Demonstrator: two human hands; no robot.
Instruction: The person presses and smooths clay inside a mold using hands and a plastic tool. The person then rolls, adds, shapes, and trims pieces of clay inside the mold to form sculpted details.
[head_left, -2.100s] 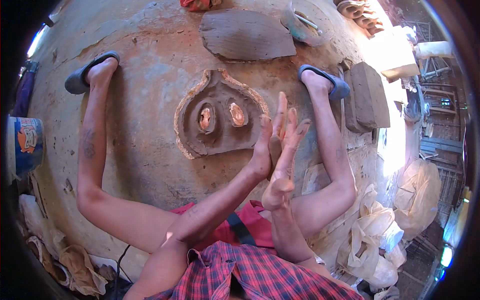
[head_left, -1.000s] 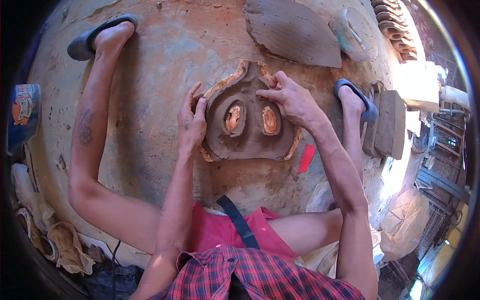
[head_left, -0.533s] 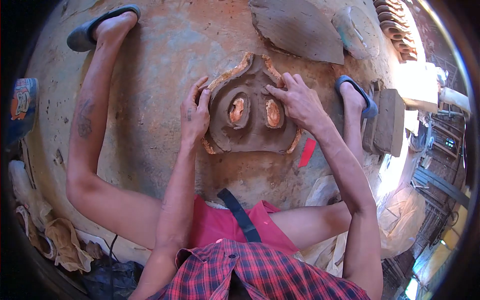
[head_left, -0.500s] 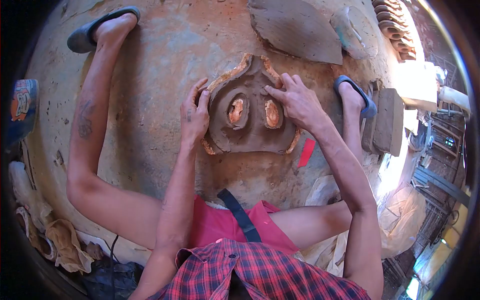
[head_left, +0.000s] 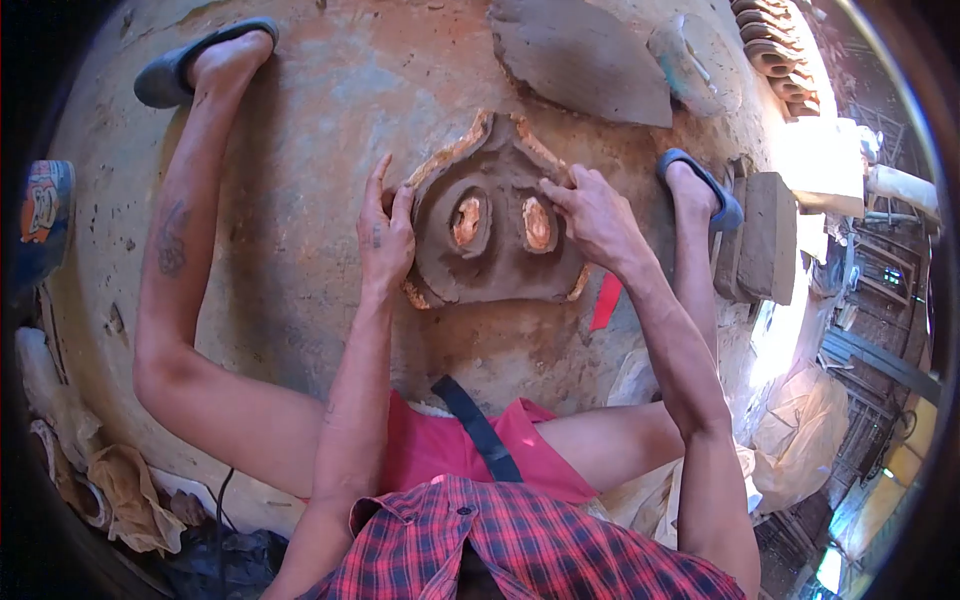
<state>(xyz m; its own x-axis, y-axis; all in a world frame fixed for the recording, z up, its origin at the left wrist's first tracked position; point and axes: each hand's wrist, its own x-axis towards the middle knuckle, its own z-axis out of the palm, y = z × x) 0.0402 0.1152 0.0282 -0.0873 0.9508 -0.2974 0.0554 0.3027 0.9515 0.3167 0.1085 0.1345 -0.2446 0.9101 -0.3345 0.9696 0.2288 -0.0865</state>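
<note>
Centrally, in the upper half of the frame, a dark, moist-looking clay form (head_left: 500, 275) was seen lying flat on a stained floor (head_left: 330, 130). It was narrowed to a neck at the top and edged along its upper sides and lower corners by a rough orange rim (head_left: 442, 165). Two upright oval openings were set side by side in it, with orange shown inside.

The left hand (head_left: 386, 240) was placed against the form's left edge, its thumb and forefinger spread in a wide V, the tips pointed upward. The right hand (head_left: 603, 222) was laid over the upper right edge, its fingers bent and its thumb and forefinger held narrowly apart; whether any clay was pinched between them could not be told.

Just below the right hand, a red strip (head_left: 606, 302) was partly covered by the forearm. At the top, right of centre, a broad clay slab (head_left: 585, 65) was laid flat, with a pale round dish (head_left: 695, 62) set beside it. Toward the right edge, thick clay blocks (head_left: 766, 235) were stood together near a blue sandal (head_left: 727, 208). At far left, a blue bucket (head_left: 45, 225) was partly cut off by the dark lens border.
</note>
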